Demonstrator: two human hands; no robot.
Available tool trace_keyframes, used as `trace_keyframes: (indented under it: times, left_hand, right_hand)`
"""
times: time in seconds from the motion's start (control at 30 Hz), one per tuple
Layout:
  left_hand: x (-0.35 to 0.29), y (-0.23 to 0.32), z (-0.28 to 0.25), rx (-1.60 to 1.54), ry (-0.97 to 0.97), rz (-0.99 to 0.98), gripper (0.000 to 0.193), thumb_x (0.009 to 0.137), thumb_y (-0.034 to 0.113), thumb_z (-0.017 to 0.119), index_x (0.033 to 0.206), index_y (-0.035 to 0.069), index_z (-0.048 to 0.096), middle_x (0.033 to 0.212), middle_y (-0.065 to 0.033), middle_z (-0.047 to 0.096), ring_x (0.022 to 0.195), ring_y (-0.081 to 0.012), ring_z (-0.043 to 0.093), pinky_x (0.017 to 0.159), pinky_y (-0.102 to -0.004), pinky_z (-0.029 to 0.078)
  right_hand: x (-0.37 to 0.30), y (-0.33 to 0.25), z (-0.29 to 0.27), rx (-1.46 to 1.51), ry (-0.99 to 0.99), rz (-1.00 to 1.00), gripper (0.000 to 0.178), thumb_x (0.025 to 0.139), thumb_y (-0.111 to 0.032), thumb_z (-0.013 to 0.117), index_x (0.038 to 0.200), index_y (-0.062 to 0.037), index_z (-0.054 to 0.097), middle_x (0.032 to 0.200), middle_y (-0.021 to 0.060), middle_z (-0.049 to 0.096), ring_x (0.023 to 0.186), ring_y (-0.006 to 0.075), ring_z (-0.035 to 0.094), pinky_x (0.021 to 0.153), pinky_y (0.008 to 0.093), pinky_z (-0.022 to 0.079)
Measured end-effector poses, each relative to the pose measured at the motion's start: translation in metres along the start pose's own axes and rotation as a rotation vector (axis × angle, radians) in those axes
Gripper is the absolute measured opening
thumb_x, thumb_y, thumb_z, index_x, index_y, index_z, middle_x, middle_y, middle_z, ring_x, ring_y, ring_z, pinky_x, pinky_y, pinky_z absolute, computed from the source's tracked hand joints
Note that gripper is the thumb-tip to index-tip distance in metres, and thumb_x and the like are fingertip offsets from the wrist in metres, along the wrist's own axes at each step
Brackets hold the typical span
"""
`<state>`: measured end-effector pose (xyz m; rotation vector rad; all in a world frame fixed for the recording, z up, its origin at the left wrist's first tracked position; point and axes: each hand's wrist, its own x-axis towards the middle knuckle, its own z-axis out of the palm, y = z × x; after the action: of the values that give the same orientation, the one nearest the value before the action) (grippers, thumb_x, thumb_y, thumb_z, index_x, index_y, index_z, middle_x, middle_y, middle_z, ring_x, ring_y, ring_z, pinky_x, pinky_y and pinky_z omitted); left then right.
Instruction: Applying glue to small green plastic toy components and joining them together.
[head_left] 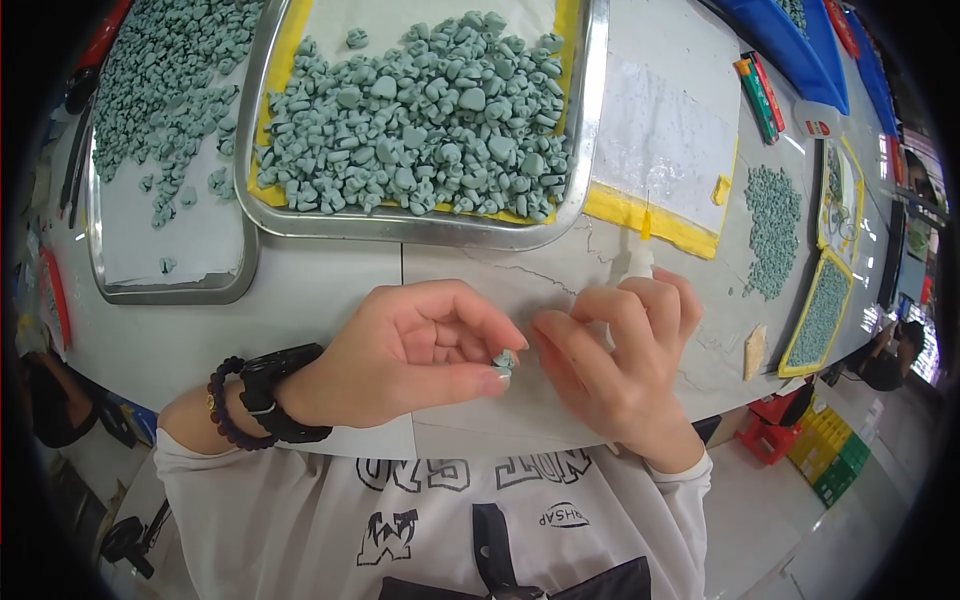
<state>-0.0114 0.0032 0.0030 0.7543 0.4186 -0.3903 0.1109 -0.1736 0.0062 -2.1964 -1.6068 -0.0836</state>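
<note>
My left hand (395, 350), with a dark watch and a beaded bracelet at its wrist, is closed, pinching a small grey-green piece (503, 360) between thumb and forefinger. Just to its right, my right hand (625, 365) curls round a white squeeze bottle (638, 264), which is mostly hidden by the fingers. A yellow needle tip (646, 222) points away from me. The right thumb and forefinger come close to the piece; I cannot tell whether they touch it. Beyond both hands, a metal tray (400, 227) edged inside with yellow tape holds a heap of similar pieces.
A second metal tray (175, 290) of pieces lies at the left. To the right are a yellow-edged white sheet (660, 120), a loose patch of tiny pieces (772, 232), a yellow-rimmed tray (783, 373), green and red lighters (760, 100) and a blue bin (790, 50).
</note>
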Motion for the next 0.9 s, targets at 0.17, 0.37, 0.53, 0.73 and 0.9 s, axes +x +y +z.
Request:
trace_keyframes:
  times: [0.17, 0.37, 0.53, 0.73, 0.9]
  left_hand:
    - [0.001, 0.0, 0.001, 0.034, 0.002, 0.002, 0.029, 0.077, -0.012, 0.061, 0.103, -0.002, 0.054, 0.104, -0.0098, 0.058, 0.095, -0.0131, 0.059, 0.083, -0.0264, 0.051]
    - [0.0, 0.0, 0.002, 0.031, 0.012, 0.014, 0.029, 0.078, -0.012, 0.062, 0.104, -0.002, 0.054, 0.102, -0.0094, 0.059, 0.095, -0.0126, 0.059, 0.083, -0.0258, 0.051]
    - [0.0, -0.001, 0.003, 0.024, 0.011, 0.004, 0.029, 0.078, -0.011, 0.063, 0.104, -0.002, 0.055, 0.102, -0.0085, 0.059, 0.094, -0.012, 0.059, 0.083, -0.0241, 0.05]
    - [0.001, -0.005, 0.001, 0.069, -0.019, 0.024, 0.028, 0.078, -0.011, 0.063, 0.104, -0.003, 0.056, 0.104, -0.0076, 0.057, 0.094, -0.0114, 0.058, 0.082, -0.0234, 0.049]
    - [0.002, -0.005, 0.001, 0.098, -0.028, 0.053, 0.027, 0.079, -0.011, 0.062, 0.104, -0.003, 0.058, 0.104, -0.0076, 0.056, 0.093, -0.0113, 0.058, 0.082, -0.0238, 0.049]
  right_hand:
    - [-0.001, 0.0, 0.004, 0.028, -0.011, -0.016, 0.031, 0.048, -0.011, 0.074, 0.077, -0.0126, 0.065, 0.081, 0.0002, 0.052, 0.079, 0.0215, 0.049, 0.086, 0.0446, 0.035]
    - [-0.002, 0.0, 0.004, 0.028, -0.031, -0.055, 0.031, 0.049, -0.011, 0.074, 0.078, -0.0119, 0.065, 0.081, -0.0003, 0.052, 0.077, 0.0206, 0.05, 0.088, 0.0458, 0.035]
    - [-0.002, 0.001, -0.013, 0.255, 0.054, -0.015, 0.029, 0.05, -0.009, 0.076, 0.078, -0.012, 0.067, 0.08, -0.001, 0.051, 0.074, 0.0193, 0.05, 0.088, 0.0455, 0.035]
    - [-0.003, 0.001, -0.01, 0.453, 0.062, -0.045, 0.027, 0.052, -0.007, 0.077, 0.077, -0.0123, 0.069, 0.079, -0.0013, 0.05, 0.074, 0.0173, 0.051, 0.089, 0.0444, 0.036]
    - [-0.003, 0.001, -0.006, 0.452, 0.064, -0.051, 0.028, 0.052, -0.007, 0.076, 0.078, -0.0122, 0.069, 0.079, -0.0014, 0.05, 0.074, 0.0169, 0.052, 0.09, 0.0442, 0.036]
